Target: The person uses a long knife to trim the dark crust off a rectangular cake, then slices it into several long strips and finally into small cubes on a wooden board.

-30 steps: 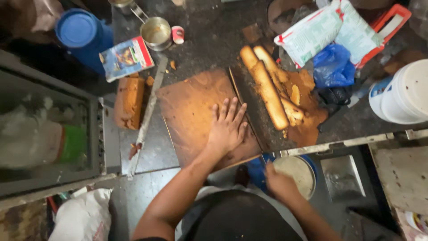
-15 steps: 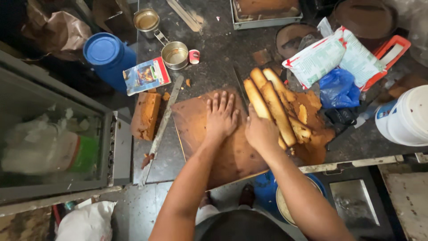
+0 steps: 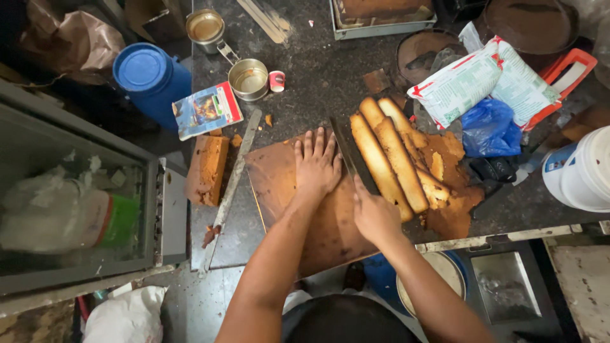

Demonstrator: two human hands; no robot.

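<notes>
A wide brown cake slab (image 3: 279, 190) lies flat on the dark counter. My left hand (image 3: 316, 166) presses flat on its upper middle, fingers spread. My right hand (image 3: 375, 216) grips the handle of a long dark knife (image 3: 351, 154), whose blade runs up along the slab's right edge. Just right of the blade lie several long cut cake strips (image 3: 389, 162) on brown paper with crumbs and trimmings.
A cake block (image 3: 206, 168) and a long metal straightedge (image 3: 232, 184) lie left of the slab. Behind are a blue barrel (image 3: 149, 73), a booklet (image 3: 206, 109) and two metal cups (image 3: 249, 79). White bags (image 3: 489, 79), a blue bag (image 3: 489, 127) and a white bucket (image 3: 581, 168) are on the right.
My right hand rose from below the counter edge to the slab's right side and closed on the knife. My left hand stayed flat on the slab.
</notes>
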